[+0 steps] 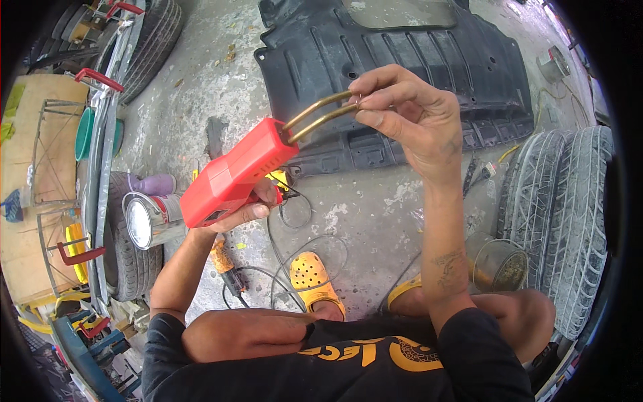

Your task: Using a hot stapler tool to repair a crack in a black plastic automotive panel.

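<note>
From the head camera, the left hand [244, 204] is clenched around the body of a red hand-held tool [231, 175], raised above the concrete floor [214, 87], while the right hand [408, 114] pinches the tips of the tool's two brass prongs [320, 112] between its fingertips. Beyond the hands a black plastic underbody panel [402, 60] covers the floor ahead, tyres [569, 201] close the right edge, and a tin can [151, 218] stands beside another tyre [127, 261] at left, leaving bare concrete only around the yellow clogs [313, 278] and loose cables [288, 258].

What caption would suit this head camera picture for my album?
Left hand grips a red hand tool while right hand pinches its brass prongs above a black plastic car panel.
</note>
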{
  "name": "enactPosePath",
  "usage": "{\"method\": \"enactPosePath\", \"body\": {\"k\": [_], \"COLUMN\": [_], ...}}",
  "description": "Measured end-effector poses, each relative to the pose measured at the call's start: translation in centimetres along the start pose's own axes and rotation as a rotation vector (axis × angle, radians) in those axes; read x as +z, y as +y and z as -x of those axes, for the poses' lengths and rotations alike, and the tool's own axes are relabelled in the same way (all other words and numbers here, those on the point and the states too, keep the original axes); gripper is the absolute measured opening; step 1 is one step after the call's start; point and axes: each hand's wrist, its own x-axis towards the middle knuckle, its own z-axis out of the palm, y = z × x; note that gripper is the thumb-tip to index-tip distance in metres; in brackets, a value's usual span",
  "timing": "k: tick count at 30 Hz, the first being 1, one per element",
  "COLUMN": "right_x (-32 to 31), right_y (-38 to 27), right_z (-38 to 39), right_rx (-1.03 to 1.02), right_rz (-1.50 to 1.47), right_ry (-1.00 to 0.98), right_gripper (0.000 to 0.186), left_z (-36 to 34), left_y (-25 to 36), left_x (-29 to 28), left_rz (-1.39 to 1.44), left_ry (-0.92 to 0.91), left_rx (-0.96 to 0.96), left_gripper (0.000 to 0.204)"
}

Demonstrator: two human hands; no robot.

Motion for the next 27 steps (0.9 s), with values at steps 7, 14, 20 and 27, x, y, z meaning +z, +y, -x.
{"method": "enactPosePath", "body": {"k": [7,14,20,27], "right_x": [0.14,-0.35,-0.05,0.50], "right_y": [-0.94,-0.66,-0.84,-0.39], "right_z": [-0.18,-0.18,-0.28,-0.18], "right_rx": [0.008,0.062,0.052,0.037], "right_rz": [0.069,0.057,0.055,-0.047], "right_ry": [0.027,0.022,0.027,0.082], "right_gripper": [0.015,0.014,0.011,0.012], "left_z": [0.24,0.22,0.19,-0.02], "left_y": [0.63,0.82,0.51,1.04], "left_x": [-0.03,-0.12,-0.28,0.41], "left_rz": [0.120,0.111,0.131,0.174], "left_ry": [0.058,0.037,0.003,0.022], "left_rx": [-0.010,-0.028,-0.030,-0.016], "left_gripper": [0.016,0.017,0.016,0.018]}}
